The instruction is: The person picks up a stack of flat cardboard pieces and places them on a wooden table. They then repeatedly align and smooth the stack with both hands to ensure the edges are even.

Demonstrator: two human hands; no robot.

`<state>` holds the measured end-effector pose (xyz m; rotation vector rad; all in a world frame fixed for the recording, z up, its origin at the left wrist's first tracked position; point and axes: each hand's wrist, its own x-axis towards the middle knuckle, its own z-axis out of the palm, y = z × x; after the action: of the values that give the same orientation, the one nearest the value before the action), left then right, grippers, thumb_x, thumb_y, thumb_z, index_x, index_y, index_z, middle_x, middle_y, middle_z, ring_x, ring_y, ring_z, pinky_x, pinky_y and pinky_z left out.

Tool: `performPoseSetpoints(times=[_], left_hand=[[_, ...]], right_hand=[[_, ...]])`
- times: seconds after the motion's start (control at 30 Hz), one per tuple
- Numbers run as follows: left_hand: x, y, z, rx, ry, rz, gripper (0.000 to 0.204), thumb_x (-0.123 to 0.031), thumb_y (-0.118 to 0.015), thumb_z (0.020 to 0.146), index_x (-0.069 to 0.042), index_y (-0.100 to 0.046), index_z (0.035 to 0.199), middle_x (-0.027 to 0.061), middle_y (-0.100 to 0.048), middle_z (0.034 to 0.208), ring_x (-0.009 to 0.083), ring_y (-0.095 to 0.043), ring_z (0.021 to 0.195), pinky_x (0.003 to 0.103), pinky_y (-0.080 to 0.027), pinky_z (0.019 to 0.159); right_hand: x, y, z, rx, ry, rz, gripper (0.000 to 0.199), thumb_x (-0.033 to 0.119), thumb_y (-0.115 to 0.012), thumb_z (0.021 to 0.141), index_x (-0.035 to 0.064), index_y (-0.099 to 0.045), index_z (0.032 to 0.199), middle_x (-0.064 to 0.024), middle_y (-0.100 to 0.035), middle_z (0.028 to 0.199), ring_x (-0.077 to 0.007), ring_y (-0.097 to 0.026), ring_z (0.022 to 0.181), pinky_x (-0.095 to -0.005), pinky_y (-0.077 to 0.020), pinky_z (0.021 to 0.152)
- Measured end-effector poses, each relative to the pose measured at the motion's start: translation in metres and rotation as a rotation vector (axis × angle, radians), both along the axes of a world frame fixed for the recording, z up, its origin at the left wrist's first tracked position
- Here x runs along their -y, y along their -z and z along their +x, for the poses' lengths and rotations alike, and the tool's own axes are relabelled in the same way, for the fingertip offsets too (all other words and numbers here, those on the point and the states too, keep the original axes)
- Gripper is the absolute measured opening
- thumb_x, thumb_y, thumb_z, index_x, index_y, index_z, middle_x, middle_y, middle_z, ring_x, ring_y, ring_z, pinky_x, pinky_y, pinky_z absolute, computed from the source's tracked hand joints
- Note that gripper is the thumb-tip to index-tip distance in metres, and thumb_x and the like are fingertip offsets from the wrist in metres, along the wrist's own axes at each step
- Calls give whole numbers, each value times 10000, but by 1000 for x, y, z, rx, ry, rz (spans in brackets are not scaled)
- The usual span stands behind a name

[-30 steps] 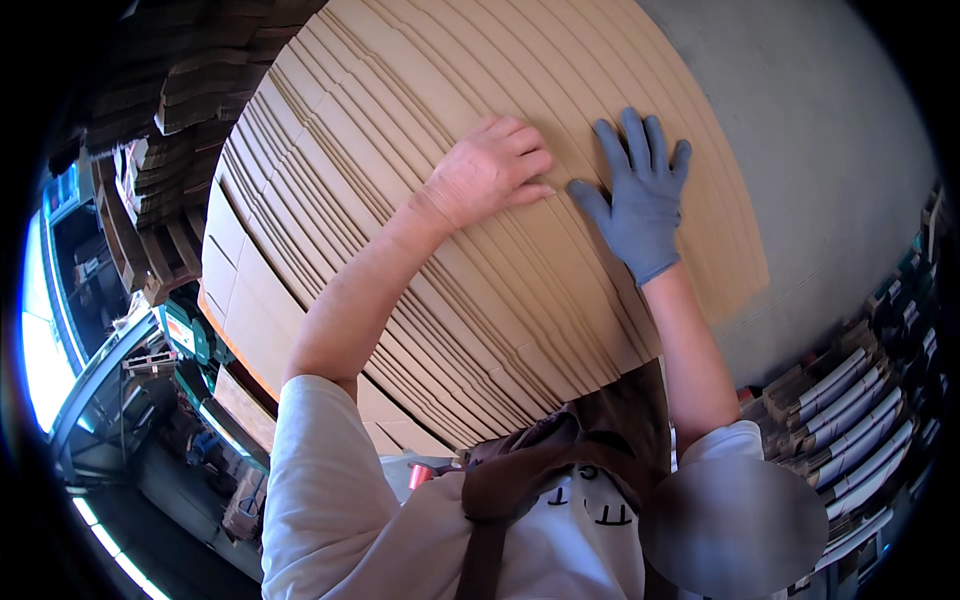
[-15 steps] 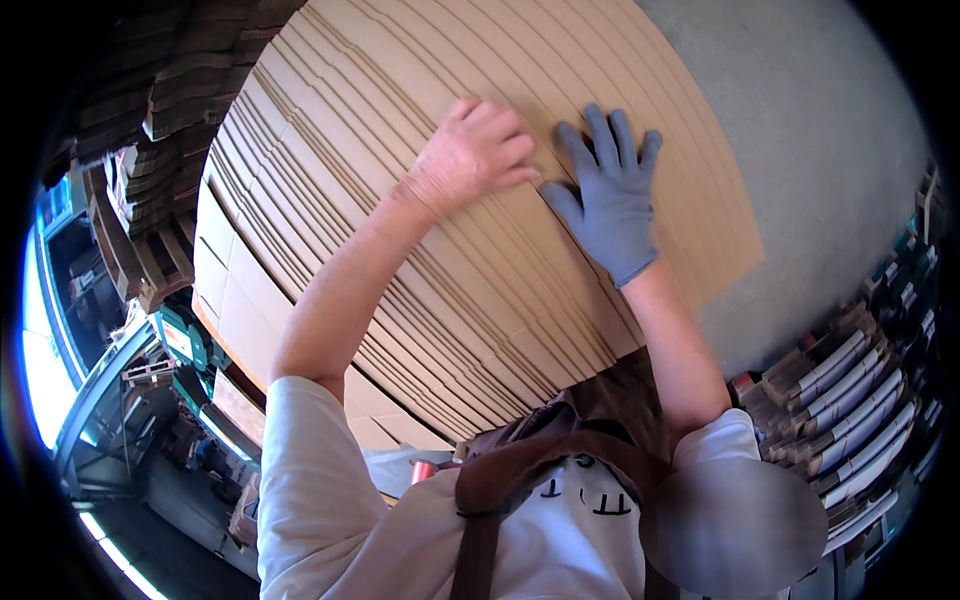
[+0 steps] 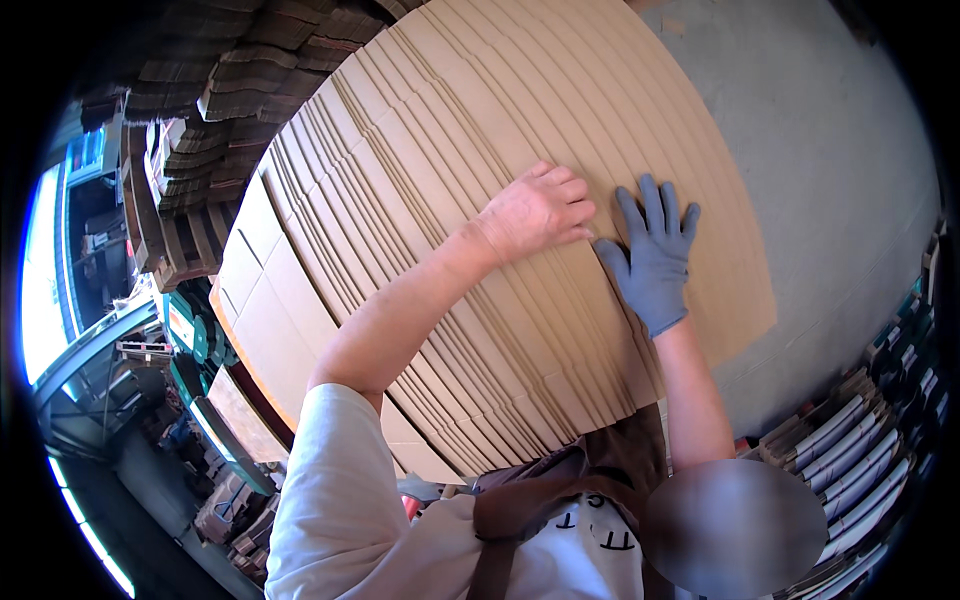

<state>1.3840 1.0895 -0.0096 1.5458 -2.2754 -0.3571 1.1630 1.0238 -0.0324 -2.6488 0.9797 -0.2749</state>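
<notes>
A big stack of flat cardboard sheets stands on edge and fills the middle of the view, its brown edges running in long, close rows from upper left to lower right. The person leans over it with both arms reaching forward. The left hand is bare and lies on top of the sheet edges with its fingers curled and drawn close together, the tips tucked down between two sheets; whether it actually pinches one of them cannot be made out. Just beside it, almost touching, the right hand wears a blue glove and rests flat on the cardboard with fingers spread wide and pointing away from the body. Past the stack on the right lies a bare grey concrete floor. Further stacks of folded cardboard sit piled in the shade at upper left, and a green machine frame stands below them at the left edge. The person wears a white shirt with a brown apron strap across it.
</notes>
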Motion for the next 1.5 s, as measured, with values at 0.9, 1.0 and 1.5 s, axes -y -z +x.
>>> performPoseSetpoints(times=[0.9,1.0,1.5], left_hand=[[-1,2,-3,-60,-18,49,241,-282,-753,812,-113,-588,860,56,-550,902,268,-553,939,388,-477,850],[2,-2,1,-65,26,107,245,-286,-757,815,-105,-602,873,64,-562,919,279,-554,956,400,-465,877],[24,1,67,29,-126,44,283,-334,-749,839,-99,-590,850,44,-563,876,266,-547,926,393,-440,882]], right_hand=[[9,-2,-6,61,8,-1,648,417,-747,795,144,-566,1353,-136,-429,1474,-376,-374,1351,-705,-225,1068],[10,-2,-6,56,2,-16,642,423,-744,796,144,-567,1347,-138,-433,1460,-373,-375,1343,-702,-229,1061],[7,-2,-6,19,-13,-22,668,451,-712,831,146,-521,1394,-143,-376,1528,-398,-339,1389,-726,-202,1090]])
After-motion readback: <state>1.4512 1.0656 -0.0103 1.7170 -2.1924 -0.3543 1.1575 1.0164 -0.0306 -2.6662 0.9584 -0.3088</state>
